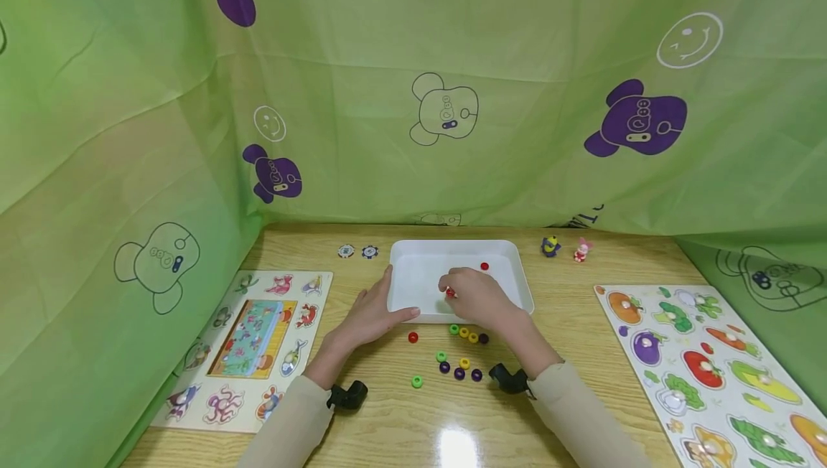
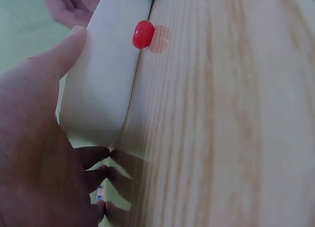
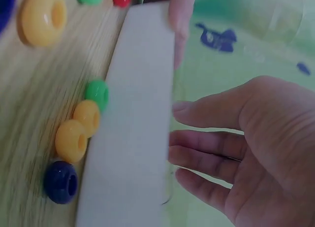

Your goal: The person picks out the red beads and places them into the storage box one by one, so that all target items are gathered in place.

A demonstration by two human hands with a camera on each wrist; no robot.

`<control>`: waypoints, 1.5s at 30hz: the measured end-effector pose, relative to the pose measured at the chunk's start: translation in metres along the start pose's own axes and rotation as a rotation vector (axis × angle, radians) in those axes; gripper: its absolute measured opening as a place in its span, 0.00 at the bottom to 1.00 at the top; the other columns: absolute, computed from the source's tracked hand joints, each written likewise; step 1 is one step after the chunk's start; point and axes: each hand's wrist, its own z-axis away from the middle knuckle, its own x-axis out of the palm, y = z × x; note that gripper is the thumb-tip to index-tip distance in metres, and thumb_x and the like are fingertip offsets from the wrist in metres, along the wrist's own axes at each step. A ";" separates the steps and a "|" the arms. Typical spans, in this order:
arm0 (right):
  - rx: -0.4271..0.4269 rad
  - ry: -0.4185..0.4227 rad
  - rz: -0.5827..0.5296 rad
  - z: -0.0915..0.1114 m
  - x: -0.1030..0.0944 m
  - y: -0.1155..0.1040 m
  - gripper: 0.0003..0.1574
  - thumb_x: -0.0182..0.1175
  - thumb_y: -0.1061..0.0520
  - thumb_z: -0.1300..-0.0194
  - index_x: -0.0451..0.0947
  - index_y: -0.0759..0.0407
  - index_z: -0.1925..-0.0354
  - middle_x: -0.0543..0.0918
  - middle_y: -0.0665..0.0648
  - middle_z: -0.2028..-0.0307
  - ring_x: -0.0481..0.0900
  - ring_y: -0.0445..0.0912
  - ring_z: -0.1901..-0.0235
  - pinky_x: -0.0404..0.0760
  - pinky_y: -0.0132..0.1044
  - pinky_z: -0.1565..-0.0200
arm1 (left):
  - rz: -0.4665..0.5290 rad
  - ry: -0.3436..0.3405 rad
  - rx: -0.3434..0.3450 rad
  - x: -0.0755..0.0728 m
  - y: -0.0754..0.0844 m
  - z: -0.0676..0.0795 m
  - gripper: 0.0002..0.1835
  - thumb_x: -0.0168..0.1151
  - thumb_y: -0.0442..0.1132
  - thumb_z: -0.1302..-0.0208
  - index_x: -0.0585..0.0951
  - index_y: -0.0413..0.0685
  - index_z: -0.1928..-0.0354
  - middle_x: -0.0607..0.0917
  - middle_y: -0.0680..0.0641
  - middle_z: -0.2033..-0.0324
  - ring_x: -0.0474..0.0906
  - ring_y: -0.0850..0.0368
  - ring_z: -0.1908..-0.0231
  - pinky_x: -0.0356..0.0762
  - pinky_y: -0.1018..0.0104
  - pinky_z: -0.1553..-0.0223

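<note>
A white rectangular tray (image 1: 420, 267) stands on the wooden table. My left hand (image 1: 371, 316) rests at its front left corner, thumb stretched along the front rim and fingers along the left side. Inside the tray, my right hand (image 1: 479, 297) pinches a red bead (image 1: 450, 293); the tray wall hides its fingertips in the right wrist view. Another red bead (image 1: 484, 265) lies farther back in the tray. In front of the tray is a red bead (image 2: 143, 34) near my left thumb. A green bead (image 3: 97, 95), yellow beads (image 3: 72, 141) and a dark purple bead (image 3: 60, 182) line the front wall.
Nearer on the table lie several green, yellow and purple beads (image 1: 459, 374). A sea-animal puzzle board (image 1: 310, 360) is at left, a vegetable puzzle board (image 1: 646, 342) at right. Two chips (image 1: 370, 252) and two small figurines (image 1: 550, 246) flank the tray. Green curtains (image 1: 362, 166) enclose the table.
</note>
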 end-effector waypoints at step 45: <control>-0.337 -0.122 0.144 0.037 0.033 -0.060 0.09 0.61 0.65 0.45 0.80 0.54 0.64 0.77 0.48 0.65 0.71 0.36 0.70 0.76 0.28 0.65 | -0.014 0.012 0.038 0.000 -0.004 -0.003 0.61 0.55 0.75 0.53 0.37 0.54 0.27 0.53 0.50 0.28 0.51 0.52 0.29 0.42 0.40 0.32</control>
